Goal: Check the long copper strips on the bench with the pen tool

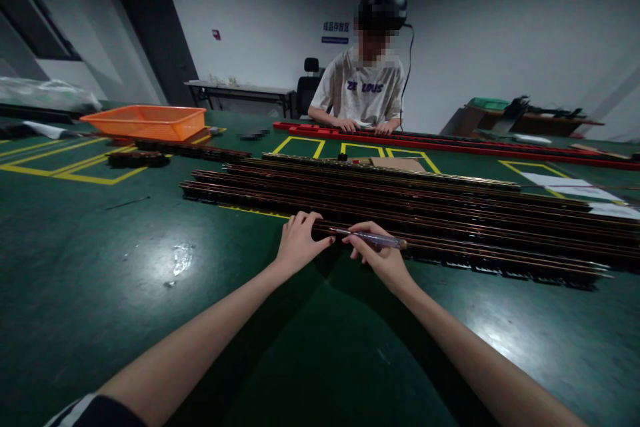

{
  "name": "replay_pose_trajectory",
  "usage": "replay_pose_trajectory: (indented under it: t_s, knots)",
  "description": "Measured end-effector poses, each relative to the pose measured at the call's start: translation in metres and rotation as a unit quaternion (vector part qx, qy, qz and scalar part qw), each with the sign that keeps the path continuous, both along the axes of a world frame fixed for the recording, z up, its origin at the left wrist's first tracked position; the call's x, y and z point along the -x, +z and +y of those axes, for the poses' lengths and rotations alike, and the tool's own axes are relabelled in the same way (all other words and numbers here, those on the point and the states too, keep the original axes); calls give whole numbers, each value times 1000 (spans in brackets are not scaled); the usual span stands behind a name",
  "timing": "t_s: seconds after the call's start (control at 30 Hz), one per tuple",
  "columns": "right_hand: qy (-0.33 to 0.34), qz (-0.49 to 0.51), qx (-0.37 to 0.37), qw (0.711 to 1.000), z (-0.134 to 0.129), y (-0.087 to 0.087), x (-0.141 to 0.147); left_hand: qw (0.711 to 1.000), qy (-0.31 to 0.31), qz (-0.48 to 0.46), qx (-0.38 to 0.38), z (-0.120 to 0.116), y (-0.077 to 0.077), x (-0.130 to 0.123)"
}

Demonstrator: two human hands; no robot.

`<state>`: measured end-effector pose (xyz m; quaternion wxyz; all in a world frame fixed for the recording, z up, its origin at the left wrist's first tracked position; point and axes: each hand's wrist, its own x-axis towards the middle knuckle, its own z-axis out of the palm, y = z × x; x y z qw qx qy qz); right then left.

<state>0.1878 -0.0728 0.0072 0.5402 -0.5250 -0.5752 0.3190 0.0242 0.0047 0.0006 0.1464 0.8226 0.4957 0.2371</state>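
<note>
In the middle of the view, my right hand is closed around a screwdriver with a clear, purplish handle. Its thin shaft points left, toward my other hand. My left hand grips the left end of the nearest dark rail, thumb in front and fingers behind. Copper-coloured rods run along this rail, which lies slanted toward the right. The screwdriver's tip is close to my left thumb; whether it touches the rail I cannot tell. Behind lie several similar dark rails, side by side.
Across the green table, a co-worker has both hands at a long red rail. An orange bin stands back left, near short dark pieces. White papers lie at the right, and brown cardboard lies behind the rails.
</note>
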Motion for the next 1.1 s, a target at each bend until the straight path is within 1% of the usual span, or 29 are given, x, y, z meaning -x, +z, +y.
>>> replay_pose_trajectory:
  t_s: [0.23,0.43,0.63,0.87,1.1]
  knots:
    - [-3,-10,15,1000,0,0,0,1000,2,1,9,0,2,0]
    - [-18,-23,17,999,0,-1,0,1000,1,-10,3,0,0,0]
    - [-13,-27,14,999,0,-4,-1,1000,4,-14,-6,0,0,0]
    - [-17,-6,13,1000,1,-3,-1,1000,7,-8,-14,0,-1,0]
    - [-55,39,-14,998,0,-1,1,999,11,-34,-5,0,-2,1]
